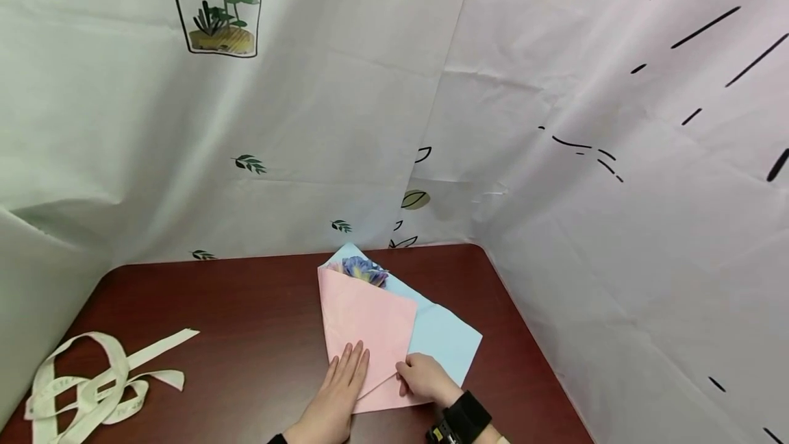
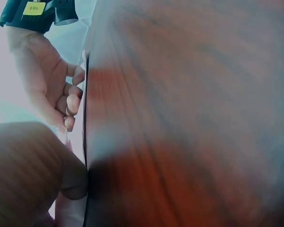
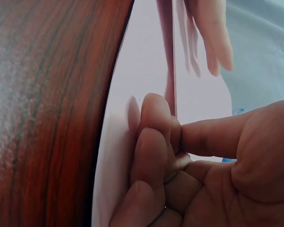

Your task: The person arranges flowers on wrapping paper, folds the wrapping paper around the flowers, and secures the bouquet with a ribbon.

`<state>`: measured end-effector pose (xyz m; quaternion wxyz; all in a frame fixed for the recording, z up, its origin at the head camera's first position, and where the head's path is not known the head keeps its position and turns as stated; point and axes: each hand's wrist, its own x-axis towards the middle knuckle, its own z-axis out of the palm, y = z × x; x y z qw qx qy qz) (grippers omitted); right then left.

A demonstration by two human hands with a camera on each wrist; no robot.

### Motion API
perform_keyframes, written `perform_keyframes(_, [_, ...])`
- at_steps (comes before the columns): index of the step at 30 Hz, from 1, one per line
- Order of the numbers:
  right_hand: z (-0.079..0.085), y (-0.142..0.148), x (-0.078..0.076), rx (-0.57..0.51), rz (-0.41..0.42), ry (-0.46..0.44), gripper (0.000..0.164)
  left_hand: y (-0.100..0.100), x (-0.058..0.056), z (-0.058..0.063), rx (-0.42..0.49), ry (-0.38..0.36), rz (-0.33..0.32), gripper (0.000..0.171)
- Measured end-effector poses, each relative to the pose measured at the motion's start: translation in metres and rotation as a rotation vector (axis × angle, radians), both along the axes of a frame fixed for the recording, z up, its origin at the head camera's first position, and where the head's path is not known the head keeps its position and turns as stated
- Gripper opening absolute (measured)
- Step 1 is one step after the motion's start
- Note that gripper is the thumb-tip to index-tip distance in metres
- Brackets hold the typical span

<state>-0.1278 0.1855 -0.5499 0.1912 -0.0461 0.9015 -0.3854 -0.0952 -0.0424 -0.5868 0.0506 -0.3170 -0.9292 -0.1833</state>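
A sheet of pink wrapping paper (image 1: 370, 307) is folded across light blue paper (image 1: 445, 336) on the table. Blue and purple flowers (image 1: 365, 270) peep out at the top of the fold. My left hand (image 1: 335, 386) lies on the pink flap with its fingers straight, pressing it. To its right, my right hand (image 1: 428, 379) pinches the flap's lower right edge between thumb and fingers. The right wrist view shows that thumb (image 3: 213, 135) meeting the index finger at the paper's edge. The stems are hidden under the paper.
A loose heap of white ribbon (image 1: 161, 349) lies at the left of the dark red wooden table (image 1: 246, 321). A white printed cloth (image 1: 320, 122) hangs behind the table and along its right side. A black wrist camera strap (image 1: 466, 416) sits on my right wrist.
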Motion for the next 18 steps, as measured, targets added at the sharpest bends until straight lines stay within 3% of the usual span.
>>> perform_keyframes(10, [-0.0043,0.0024,-0.0010,0.011,-0.011,0.004,0.037,-0.0037,-0.0021,-0.0026,-0.020,0.028,-0.045,0.108])
perform_keyframes(18, [-0.0057,-0.0004,-0.0041,0.045,-0.014,0.019,0.037,-0.0076,-0.0052,-0.0018,-0.040,0.096,-0.079,0.108])
